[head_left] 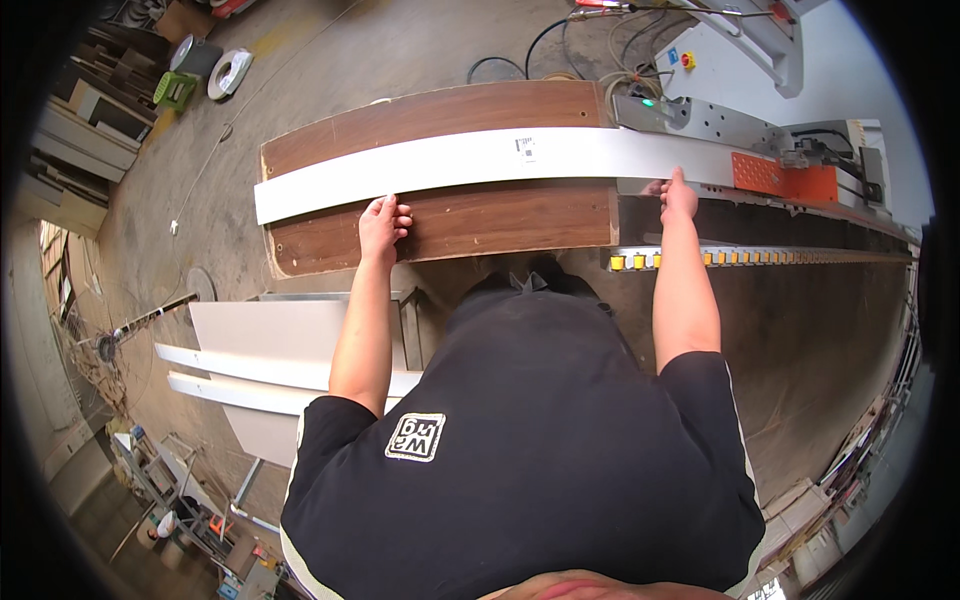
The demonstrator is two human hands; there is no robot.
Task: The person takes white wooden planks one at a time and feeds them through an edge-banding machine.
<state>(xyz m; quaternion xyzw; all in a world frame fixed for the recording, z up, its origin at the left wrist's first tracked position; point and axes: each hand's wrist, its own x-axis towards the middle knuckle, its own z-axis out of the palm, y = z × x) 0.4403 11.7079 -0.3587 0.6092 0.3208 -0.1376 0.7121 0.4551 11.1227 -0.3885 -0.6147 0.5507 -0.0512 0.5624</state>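
Observation:
A long, narrow white board with a small printed label lies across a brown wood-grain tabletop. Its right end reaches into a machine beside an orange guard. My left hand is at the board's near edge, left of its middle, with fingers curled and thumb against the edge. Farther right, my right hand pinches the same edge close to the orange guard. Parts of both hands' fingers are hidden, so how firmly they grip does not show.
A row of yellow-and-grey rollers runs along the machine's near side. Behind me on the left, more white strips rest on a pale panel on a stand. Hoses and cables lie beyond the machine. A green stool stands far left.

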